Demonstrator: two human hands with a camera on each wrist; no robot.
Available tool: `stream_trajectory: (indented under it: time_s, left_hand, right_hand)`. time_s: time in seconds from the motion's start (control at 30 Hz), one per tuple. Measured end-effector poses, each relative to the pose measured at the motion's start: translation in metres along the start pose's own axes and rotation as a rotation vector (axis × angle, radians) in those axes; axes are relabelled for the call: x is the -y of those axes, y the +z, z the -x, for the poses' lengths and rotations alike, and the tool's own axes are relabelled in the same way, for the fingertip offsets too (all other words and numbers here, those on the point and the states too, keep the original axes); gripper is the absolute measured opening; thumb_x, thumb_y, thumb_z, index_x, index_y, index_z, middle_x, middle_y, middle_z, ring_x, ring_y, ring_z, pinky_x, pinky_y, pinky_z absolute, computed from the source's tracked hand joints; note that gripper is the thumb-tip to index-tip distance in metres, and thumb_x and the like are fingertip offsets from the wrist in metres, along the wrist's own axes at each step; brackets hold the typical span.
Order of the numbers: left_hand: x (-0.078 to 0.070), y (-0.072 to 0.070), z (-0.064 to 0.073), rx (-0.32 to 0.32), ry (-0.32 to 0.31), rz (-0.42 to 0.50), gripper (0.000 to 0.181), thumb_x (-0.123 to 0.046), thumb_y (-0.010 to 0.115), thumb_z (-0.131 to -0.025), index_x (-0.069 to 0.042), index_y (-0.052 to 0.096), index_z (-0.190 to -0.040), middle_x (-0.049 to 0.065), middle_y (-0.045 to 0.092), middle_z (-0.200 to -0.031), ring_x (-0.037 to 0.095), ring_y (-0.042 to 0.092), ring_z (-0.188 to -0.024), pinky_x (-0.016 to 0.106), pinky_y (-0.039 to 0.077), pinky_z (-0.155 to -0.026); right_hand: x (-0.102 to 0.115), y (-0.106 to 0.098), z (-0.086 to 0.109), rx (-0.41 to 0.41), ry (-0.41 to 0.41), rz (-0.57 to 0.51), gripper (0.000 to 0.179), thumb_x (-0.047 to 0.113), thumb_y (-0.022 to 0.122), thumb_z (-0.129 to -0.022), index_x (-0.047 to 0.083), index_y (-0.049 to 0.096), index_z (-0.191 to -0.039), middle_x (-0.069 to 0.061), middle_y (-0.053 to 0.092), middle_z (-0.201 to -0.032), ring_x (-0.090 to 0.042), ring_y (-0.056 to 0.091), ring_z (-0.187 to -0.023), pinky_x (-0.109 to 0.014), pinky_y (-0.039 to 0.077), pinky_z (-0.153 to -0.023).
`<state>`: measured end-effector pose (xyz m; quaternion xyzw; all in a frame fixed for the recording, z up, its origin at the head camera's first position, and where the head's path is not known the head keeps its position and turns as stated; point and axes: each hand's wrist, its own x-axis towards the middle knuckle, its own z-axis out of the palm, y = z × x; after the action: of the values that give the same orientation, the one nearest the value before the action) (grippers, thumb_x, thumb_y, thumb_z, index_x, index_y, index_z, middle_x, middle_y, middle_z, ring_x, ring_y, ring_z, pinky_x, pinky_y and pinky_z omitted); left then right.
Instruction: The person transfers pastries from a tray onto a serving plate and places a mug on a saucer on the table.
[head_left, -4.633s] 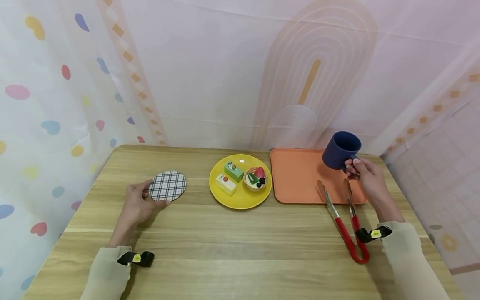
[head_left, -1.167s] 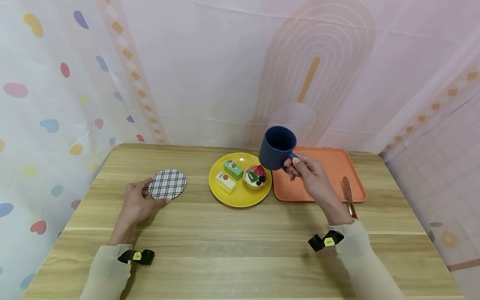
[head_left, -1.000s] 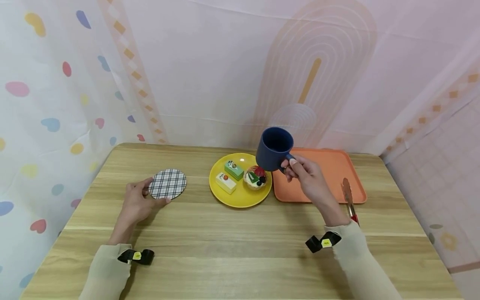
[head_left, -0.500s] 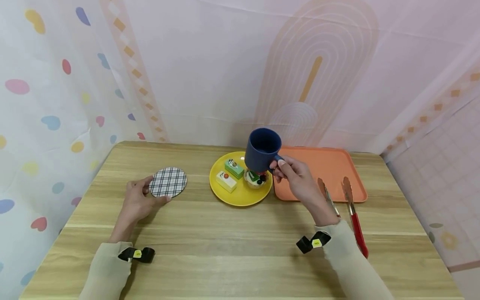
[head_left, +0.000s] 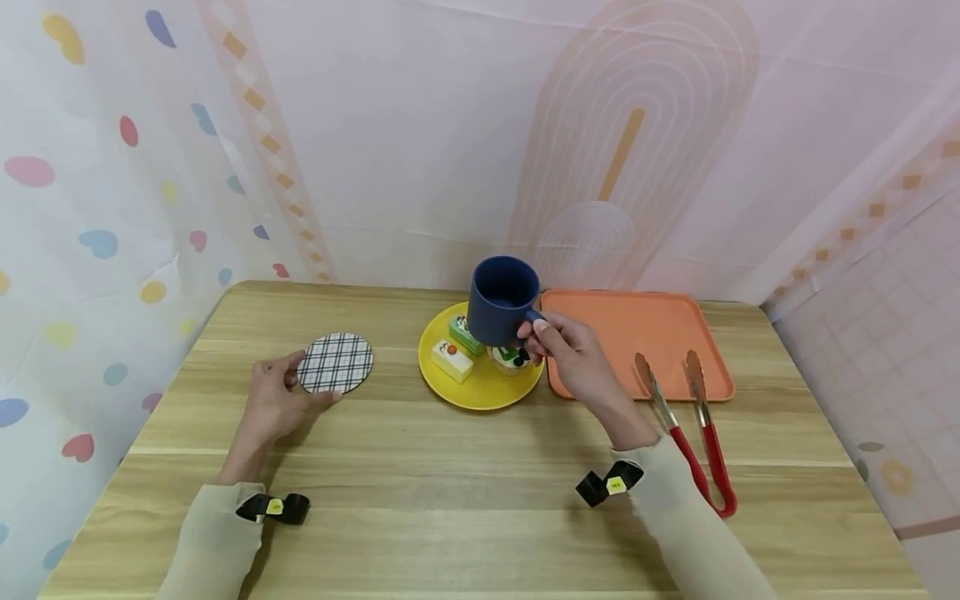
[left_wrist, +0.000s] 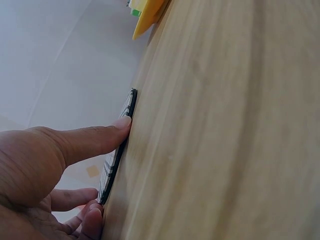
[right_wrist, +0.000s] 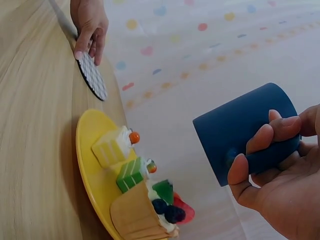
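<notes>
My right hand [head_left: 573, 357] grips the handle of a dark blue mug [head_left: 495, 317] in the head view. The mug is held upright in the air over the yellow plate [head_left: 483, 395], hiding part of the fruit tart [head_left: 510, 358] there. In the right wrist view my fingers [right_wrist: 260, 137] curl round the handle. My left hand [head_left: 273, 402] holds a round plaid coaster [head_left: 335, 363] by its edge at the table's left. Its thumb [left_wrist: 95, 141] touches the near edge and other fingertips the far side; the coaster lies on the wood.
A yellow cake [head_left: 452, 361] and a green cake [head_left: 463, 333] share the plate with the tart. Right of it lies an orange tray [head_left: 618, 312]. Red-handled tongs [head_left: 718, 462] lean their tips over the tray's front rim. A fabric backdrop [head_left: 420, 167] rises behind the table.
My right hand has carried the mug leftward from above the tray to above the plate. The tongs show again as the arm moves off them. My left hand keeps its place on the coaster.
</notes>
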<state>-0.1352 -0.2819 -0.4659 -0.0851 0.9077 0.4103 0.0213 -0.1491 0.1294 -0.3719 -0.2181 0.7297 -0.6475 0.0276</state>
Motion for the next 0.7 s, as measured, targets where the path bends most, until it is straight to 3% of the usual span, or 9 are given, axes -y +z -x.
stream_trajectory:
  time_s: [0.13,0.37,0.7]
  left_hand:
    - [0.000,0.000,0.000,-0.002,0.007,0.000,0.103,-0.024,0.088,-0.081,0.012,0.027,-0.155,0.032,0.024,-0.141,0.038,0.035,-0.115,0.029,0.036,-0.081]
    - [-0.001,-0.001,-0.001,-0.008,0.017,-0.001,0.102,-0.023,0.088,-0.081,0.013,0.028,-0.155,0.030,0.025,-0.138,0.037,0.035,-0.114,0.029,0.036,-0.080]
    - [0.000,-0.001,0.000,0.004,0.001,-0.004,0.104,-0.026,0.088,-0.081,0.013,0.026,-0.155,0.031,0.024,-0.138,0.038,0.035,-0.113,0.029,0.036,-0.079]
  right_hand:
    - [0.001,0.005,-0.003,0.004,-0.017,0.009,0.031,0.008,0.040,-0.111,-0.016,0.059,-0.105,-0.021,0.046,-0.081,-0.027,0.050,-0.076,-0.024,0.052,-0.066]
    - [0.004,0.015,-0.006,0.021,0.015,0.004,0.030,0.009,0.041,-0.111,-0.012,0.061,-0.105,-0.012,0.049,-0.081,-0.022,0.051,-0.076,-0.022,0.052,-0.066]
    - [0.002,0.032,-0.011,0.048,0.016,-0.025,0.029,0.010,0.041,-0.111,-0.009,0.061,-0.103,-0.011,0.048,-0.080,-0.019,0.050,-0.073,-0.021,0.047,-0.063]
